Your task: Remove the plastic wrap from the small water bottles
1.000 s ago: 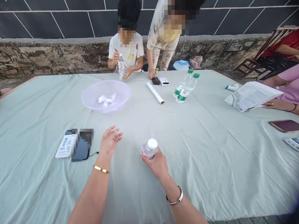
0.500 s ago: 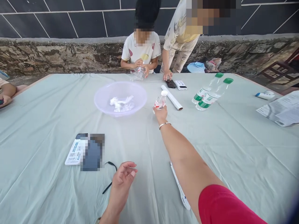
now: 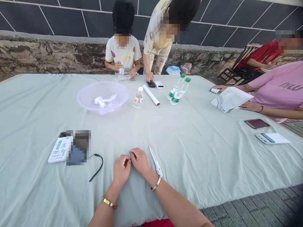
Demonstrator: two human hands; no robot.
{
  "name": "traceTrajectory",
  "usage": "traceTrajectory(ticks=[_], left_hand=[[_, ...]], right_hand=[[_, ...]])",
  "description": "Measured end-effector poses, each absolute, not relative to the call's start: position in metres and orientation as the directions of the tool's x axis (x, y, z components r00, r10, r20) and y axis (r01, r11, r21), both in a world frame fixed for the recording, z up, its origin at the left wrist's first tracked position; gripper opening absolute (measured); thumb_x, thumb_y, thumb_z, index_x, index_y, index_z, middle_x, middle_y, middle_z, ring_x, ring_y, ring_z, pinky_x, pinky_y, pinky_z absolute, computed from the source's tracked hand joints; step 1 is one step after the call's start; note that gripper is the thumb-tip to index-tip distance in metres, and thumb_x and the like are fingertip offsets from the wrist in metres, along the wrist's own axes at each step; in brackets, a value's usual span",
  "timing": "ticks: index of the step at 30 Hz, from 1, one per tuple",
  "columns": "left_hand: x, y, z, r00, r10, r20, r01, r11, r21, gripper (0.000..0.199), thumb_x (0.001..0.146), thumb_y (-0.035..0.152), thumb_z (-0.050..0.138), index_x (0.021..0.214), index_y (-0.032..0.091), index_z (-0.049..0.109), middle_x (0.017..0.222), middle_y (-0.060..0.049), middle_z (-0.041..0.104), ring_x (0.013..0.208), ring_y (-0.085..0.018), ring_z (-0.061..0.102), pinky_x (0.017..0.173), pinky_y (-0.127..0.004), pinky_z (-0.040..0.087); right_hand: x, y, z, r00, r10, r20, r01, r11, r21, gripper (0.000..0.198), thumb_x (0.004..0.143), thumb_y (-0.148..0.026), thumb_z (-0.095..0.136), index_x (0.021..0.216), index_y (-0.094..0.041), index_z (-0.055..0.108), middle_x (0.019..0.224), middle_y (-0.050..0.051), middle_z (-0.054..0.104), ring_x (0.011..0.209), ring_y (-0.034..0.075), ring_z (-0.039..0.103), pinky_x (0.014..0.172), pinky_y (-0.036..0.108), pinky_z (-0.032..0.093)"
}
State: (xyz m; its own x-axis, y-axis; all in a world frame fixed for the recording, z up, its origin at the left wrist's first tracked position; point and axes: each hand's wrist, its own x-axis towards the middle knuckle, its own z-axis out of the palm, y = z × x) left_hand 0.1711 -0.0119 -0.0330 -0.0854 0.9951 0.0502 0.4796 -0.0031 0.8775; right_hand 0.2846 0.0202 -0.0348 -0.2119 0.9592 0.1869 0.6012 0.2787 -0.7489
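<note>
My left hand (image 3: 122, 170) and my right hand (image 3: 139, 160) rest close together on the cloth near the front of the table. Both are loosely curled with the fingertips turned inward, and nothing shows in them. Just right of my right hand lies a white utility knife (image 3: 155, 161). A small water bottle (image 3: 139, 97) with a white cap stands upright farther back, apart from both hands. To the left of my left hand, a black wrist strap (image 3: 100, 167) lies on the cloth beside a dark phone (image 3: 78, 154) and a white power bank (image 3: 58, 151).
A translucent purple basin (image 3: 82, 99) holds crumpled clear plastic. Right of the bottle are a white roll (image 3: 151, 95) and two green-capped bottles (image 3: 178, 94). Two people are across the table; a person in pink (image 3: 279, 85) handles a paper packet (image 3: 232, 99) at the right.
My right hand has let go of the small bottle and drawn back beside my left hand. My left hand has curled in. The view has swung right, bringing in people at that side.
</note>
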Motion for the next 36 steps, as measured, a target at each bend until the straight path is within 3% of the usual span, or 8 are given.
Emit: traceTrajectory(ticks=[5,9,11,13,20,24,29,36], left_hand=[[0.176,-0.015,-0.034,-0.007,0.987,0.161,0.642,-0.119,0.757,0.018,0.083,0.017,0.043,0.078,0.020,0.060,0.079,-0.005,0.064,0.076,-0.020,0.058,0.071,-0.035,0.046],[0.178,-0.015,-0.036,0.009,0.982,0.190,0.671,-0.147,0.726,0.019,0.083,0.015,0.042,0.080,0.020,0.060,0.081,-0.006,0.064,0.078,-0.020,0.058,0.073,-0.035,0.047],[0.178,-0.016,-0.037,0.021,0.981,0.194,0.672,-0.158,0.724,0.019,0.083,0.016,0.042,0.080,0.020,0.060,0.080,-0.005,0.064,0.078,-0.020,0.058,0.073,-0.035,0.047],[0.177,-0.018,-0.038,0.029,0.980,0.197,0.667,-0.166,0.727,0.019,0.084,0.018,0.042,0.078,0.021,0.059,0.079,-0.005,0.063,0.076,-0.020,0.058,0.072,-0.036,0.047],[0.176,-0.016,-0.042,0.022,0.977,0.210,0.650,-0.174,0.739,0.018,0.084,0.021,0.042,0.078,0.021,0.058,0.079,-0.005,0.064,0.076,-0.020,0.059,0.072,-0.035,0.047],[0.177,-0.015,-0.041,0.027,0.977,0.212,0.658,-0.177,0.732,0.018,0.083,0.018,0.041,0.077,0.020,0.058,0.077,-0.005,0.063,0.074,-0.019,0.058,0.071,-0.034,0.046],[0.177,-0.014,-0.041,0.006,0.979,0.202,0.673,-0.154,0.724,0.018,0.082,0.016,0.041,0.078,0.020,0.058,0.078,-0.005,0.062,0.075,-0.019,0.058,0.071,-0.034,0.045],[0.179,-0.014,-0.040,-0.002,0.982,0.187,0.660,-0.139,0.738,0.018,0.082,0.016,0.041,0.078,0.020,0.059,0.079,-0.005,0.063,0.076,-0.020,0.058,0.071,-0.034,0.046]], right_hand=[[0.319,-0.013,-0.033,-0.267,0.909,0.321,0.732,0.408,-0.545,0.030,0.083,-0.007,0.041,0.092,-0.019,0.068,0.090,0.006,0.067,0.086,0.018,0.056,0.082,0.033,0.044],[0.322,-0.017,-0.031,-0.153,0.948,0.279,0.863,0.266,-0.430,0.034,0.081,-0.006,0.044,0.098,-0.024,0.068,0.116,0.006,0.063,0.109,0.022,0.052,0.103,0.048,0.030],[0.324,-0.017,-0.028,-0.097,0.975,0.202,0.912,0.168,-0.374,0.034,0.083,-0.009,0.045,0.103,-0.025,0.067,0.132,0.007,0.054,0.127,0.027,0.042,0.110,0.057,0.015],[0.328,-0.017,-0.026,-0.070,0.991,0.115,0.940,0.104,-0.326,0.033,0.086,-0.014,0.045,0.109,-0.025,0.065,0.141,0.009,0.046,0.136,0.029,0.032,0.111,0.061,0.008],[0.333,-0.013,-0.024,-0.061,0.998,0.029,0.951,0.067,-0.303,0.040,0.090,-0.015,0.037,0.121,-0.026,0.059,0.145,0.009,0.044,0.137,0.025,0.033,0.113,0.057,0.012],[0.333,-0.001,-0.017,0.015,1.000,-0.021,0.957,-0.021,-0.289,0.045,0.090,-0.014,0.035,0.129,-0.021,0.056,0.147,0.012,0.041,0.138,0.028,0.031,0.112,0.061,0.010],[0.333,0.014,-0.010,0.064,0.991,-0.115,0.956,-0.094,-0.279,0.052,0.087,-0.011,0.034,0.136,-0.018,0.049,0.151,0.015,0.033,0.141,0.029,0.025,0.107,0.066,0.016],[0.340,0.015,-0.016,0.060,0.995,-0.079,0.963,-0.079,-0.259,0.053,0.087,-0.012,0.033,0.138,-0.019,0.046,0.153,0.014,0.030,0.142,0.028,0.023,0.107,0.065,0.016]])
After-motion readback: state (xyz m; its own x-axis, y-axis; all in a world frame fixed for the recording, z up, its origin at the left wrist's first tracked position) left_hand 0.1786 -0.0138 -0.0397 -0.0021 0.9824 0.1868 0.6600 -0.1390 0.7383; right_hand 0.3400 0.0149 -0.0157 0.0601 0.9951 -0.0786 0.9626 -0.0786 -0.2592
